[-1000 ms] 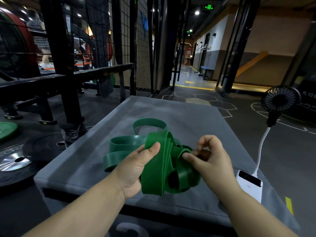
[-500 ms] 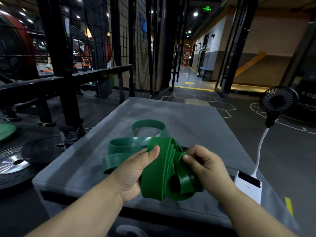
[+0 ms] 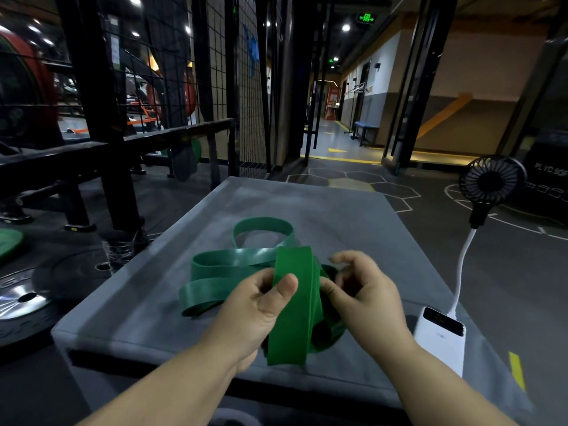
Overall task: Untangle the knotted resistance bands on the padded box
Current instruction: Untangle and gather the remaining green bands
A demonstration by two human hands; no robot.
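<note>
A tangle of wide green resistance bands [image 3: 233, 272] lies near the front of the grey padded box [image 3: 338, 216]. One flat loop reaches toward the box's middle, others spread to the left. My left hand [image 3: 255, 309] pinches a broad upright fold of band between thumb and fingers. My right hand [image 3: 362, 290] is against the knot's right side with its fingers curled into the bands, thumb pressed to the fold's edge. The knot's core is hidden behind the fold and my hands.
A white power bank [image 3: 439, 336] lies on the box's right front corner, with a black fan [image 3: 491, 179] on a white gooseneck above it. Weight plates [image 3: 27, 296] lie on the floor to the left, beside a black rack [image 3: 98, 118].
My left hand has turned the broad fold more upright and face-on, with the thumb now over it. My right hand's fingers have opened a little and shifted at the knot.
</note>
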